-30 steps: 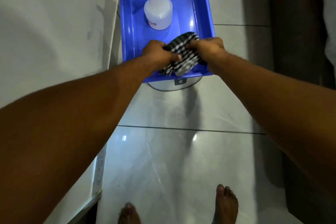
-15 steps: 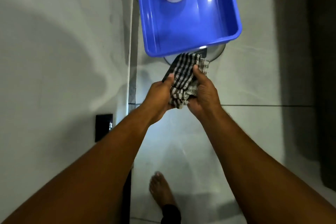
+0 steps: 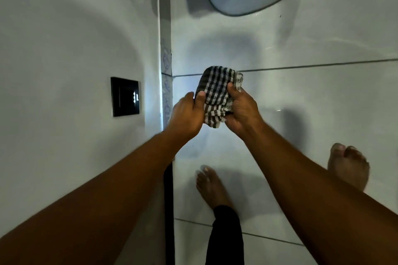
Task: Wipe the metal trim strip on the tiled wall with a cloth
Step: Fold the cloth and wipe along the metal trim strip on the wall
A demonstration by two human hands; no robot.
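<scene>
Fingers point(image 3: 231, 88) of both hands pinch the checked cloth point(image 3: 217, 97): left hand point(image 3: 187, 114) on its near-left edge, right hand point(image 3: 241, 112) clamping the bunched right side. Cloth looks soft, light, limp; best gripped wadded, as a pad. Metal trim strip point(image 3: 165, 28) runs just left of the cloth, untouched. Black switch plate point(image 3: 125, 97) further left on the wall. Glossy floor tiles point(image 3: 301, 114) below, likely slippery.
</scene>
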